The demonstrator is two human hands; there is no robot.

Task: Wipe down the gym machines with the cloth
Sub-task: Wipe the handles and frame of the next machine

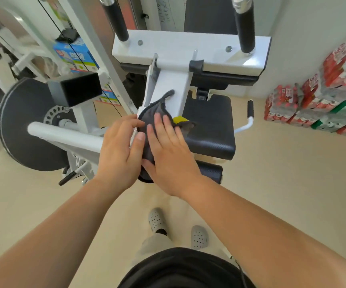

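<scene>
A dark grey cloth (154, 113) lies draped over the sloping white beam (168, 86) of a white gym machine in front of me. My right hand (169, 154) lies flat on the cloth with its fingers straight, pressing it to the beam. To the left, my left hand (119, 150) touches the beam's side with straight fingers, its thumb against the cloth's edge. A yellow part (179, 119) shows just past my right fingertips. The black padded seat (211, 125) lies to the right of the beam.
Two black-gripped handles (244, 28) rise from the white crossplate at the top. A black round weight disc (22, 123) and a white bar (64, 135) stand at the left. Packs of bottles (323, 96) are stacked against the right wall. Beige floor lies around my feet.
</scene>
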